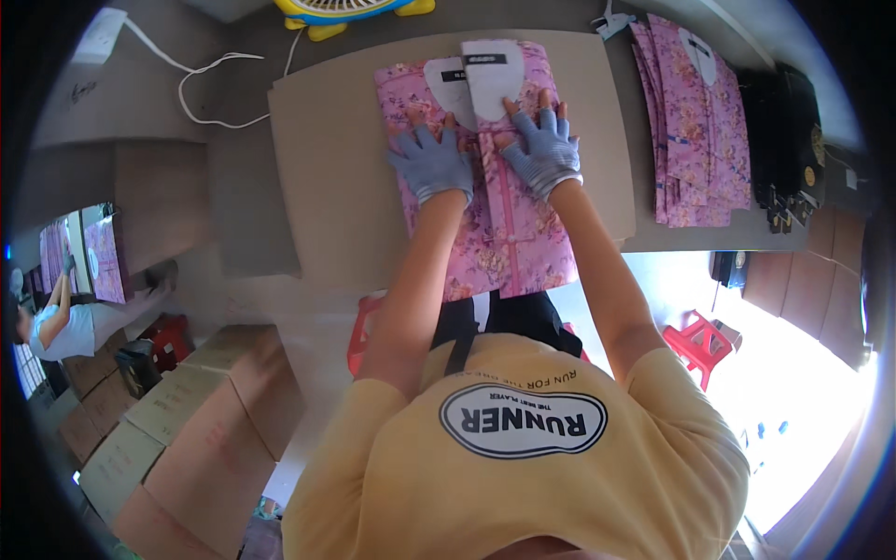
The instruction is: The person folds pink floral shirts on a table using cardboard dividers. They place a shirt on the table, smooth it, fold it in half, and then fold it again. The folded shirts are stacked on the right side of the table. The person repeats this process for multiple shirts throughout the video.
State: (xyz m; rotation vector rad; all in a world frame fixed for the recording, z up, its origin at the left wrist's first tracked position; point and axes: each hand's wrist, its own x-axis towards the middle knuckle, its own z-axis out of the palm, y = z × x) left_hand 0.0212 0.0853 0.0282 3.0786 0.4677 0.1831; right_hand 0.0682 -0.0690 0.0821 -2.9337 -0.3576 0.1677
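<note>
Two folded pink floral garments [537, 247] lie overlapping on a tan cardboard sheet [327, 177]; I cannot tell if they are joined. Each has a pale panel and a dark label at its far end. My left hand [431, 166], in a grey-blue fingerless glove, presses flat on the left one with fingers spread. On the right one, my right hand [543, 154] in a matching glove lies with its fingers stretched out, just below the pale panel. Neither hand grips anything. The near end of the fabric hangs over the sheet's front edge.
A stack of folded pink floral garments [695, 140] lies at the right, beside black packages [784, 140]. A yellow-and-blue fan [350, 9] and white cable [191, 98] are at the back. Cartons [201, 439], a red stool [698, 345] and a co-worker [70, 322] are nearby.
</note>
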